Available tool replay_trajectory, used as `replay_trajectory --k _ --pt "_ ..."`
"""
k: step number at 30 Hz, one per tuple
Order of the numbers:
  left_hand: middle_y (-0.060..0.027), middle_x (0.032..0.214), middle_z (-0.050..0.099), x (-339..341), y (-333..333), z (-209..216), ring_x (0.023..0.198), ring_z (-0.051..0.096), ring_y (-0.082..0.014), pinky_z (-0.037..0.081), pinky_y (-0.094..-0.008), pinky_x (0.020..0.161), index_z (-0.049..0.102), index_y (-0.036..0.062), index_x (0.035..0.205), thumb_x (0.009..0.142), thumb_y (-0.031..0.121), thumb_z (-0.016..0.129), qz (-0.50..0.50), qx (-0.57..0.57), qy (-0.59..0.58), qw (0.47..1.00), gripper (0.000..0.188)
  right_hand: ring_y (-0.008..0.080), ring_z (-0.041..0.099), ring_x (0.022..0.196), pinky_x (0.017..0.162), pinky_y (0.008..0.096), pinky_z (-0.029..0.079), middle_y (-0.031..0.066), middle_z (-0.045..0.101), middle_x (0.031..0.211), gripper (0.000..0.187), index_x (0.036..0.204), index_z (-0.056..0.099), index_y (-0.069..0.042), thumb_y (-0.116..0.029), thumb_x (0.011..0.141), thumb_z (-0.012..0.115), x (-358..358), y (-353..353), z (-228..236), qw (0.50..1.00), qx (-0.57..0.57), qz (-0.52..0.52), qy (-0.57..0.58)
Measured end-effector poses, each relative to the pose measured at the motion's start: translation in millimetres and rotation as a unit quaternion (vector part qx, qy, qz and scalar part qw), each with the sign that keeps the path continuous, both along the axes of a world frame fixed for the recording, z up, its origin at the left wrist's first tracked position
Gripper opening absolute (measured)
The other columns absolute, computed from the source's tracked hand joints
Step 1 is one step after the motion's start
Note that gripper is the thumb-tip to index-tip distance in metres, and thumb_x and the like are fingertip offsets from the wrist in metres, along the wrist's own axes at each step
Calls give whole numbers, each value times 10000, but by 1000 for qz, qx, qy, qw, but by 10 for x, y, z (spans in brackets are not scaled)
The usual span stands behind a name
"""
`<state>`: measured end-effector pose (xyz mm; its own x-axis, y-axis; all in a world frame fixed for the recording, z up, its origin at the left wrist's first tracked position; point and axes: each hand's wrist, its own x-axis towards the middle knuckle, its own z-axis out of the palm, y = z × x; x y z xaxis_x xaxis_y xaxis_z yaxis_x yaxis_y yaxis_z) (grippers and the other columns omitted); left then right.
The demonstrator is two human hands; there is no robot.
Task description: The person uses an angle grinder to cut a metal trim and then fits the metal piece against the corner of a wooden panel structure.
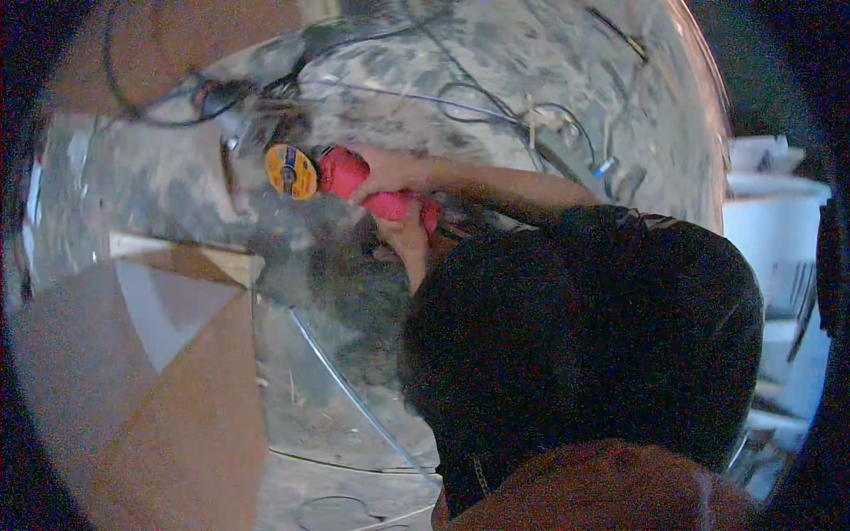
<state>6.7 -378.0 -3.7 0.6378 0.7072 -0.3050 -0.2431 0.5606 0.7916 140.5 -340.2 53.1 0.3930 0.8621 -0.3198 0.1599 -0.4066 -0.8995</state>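
A grey, stained floor fills most of the view, curving at the rim. Over its lower right spreads the person's black clothing, a broad, rounded mass. At lower left is a large flat panel, part brown and part grey, its pointed corner toward the middle; a brown board crosses the upper left. A white container stands at the right edge.

Above and left of centre, just beyond the clothing, is a red angle grinder. Both hands are wrapped around it: the right hand grips the front part from above, its forearm reaching in from the right, while the left hand clasps the rear from below. A long, pale blue rod lies slantwise on the floor below them. At the grinder's left end is a round yellow-orange disc, tilted to show its face; the blur there makes it hard to tell whether it touches anything. A short wooden strip runs along the panel's upper edge, and a thin blue-violet cord crosses the floor above the hands.
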Motion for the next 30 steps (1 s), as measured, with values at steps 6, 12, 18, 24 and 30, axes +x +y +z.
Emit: replay_trajectory --k 6,12,18,24,30 --pt "-138 1234 566 414 -362 -178 1049 593 -278 494 -397 898 355 39 1370 784 232 766 -147 83 100 981 741 276 551 1170 1004 384 439 171 578 1278 875 1336 463 32 -291 635 874 433 -641 -167 996 -1 -51 -73" --pt "-168 961 697 129 337 335 849 683 -342 540 -417 729 587 56 1182 803 408 737 -253 362 254 860 539 238 625 1026 914 366 512 107 626 1187 670 1323 493 -5 -141 736 785 488 -787 -304 971 11 -130 203" --pt "-153 938 692 -1210 1403 504 792 670 -273 536 -381 725 629 41 1136 801 328 760 67 266 401 874 460 286 592 1082 989 406 465 108 614 1200 679 1369 471 -41 -143 765 764 550 -727 -278 953 -63 -156 253" --pt "-125 1002 670 -2949 764 340 870 635 -313 494 -435 777 660 80 1074 780 358 770 220 286 602 713 419 263 604 1077 932 388 472 131 626 1191 619 1331 519 -54 -306 809 737 1350 -1202 -805 948 -194 99 -234" --pt "-76 1186 607 -3416 333 13 1116 517 -320 349 -533 950 645 138 1068 820 438 681 127 283 758 573 390 235 610 1006 921 383 462 131 643 1111 596 1307 544 -73 -360 817 726 1664 -1392 -645 840 -369 211 -338"
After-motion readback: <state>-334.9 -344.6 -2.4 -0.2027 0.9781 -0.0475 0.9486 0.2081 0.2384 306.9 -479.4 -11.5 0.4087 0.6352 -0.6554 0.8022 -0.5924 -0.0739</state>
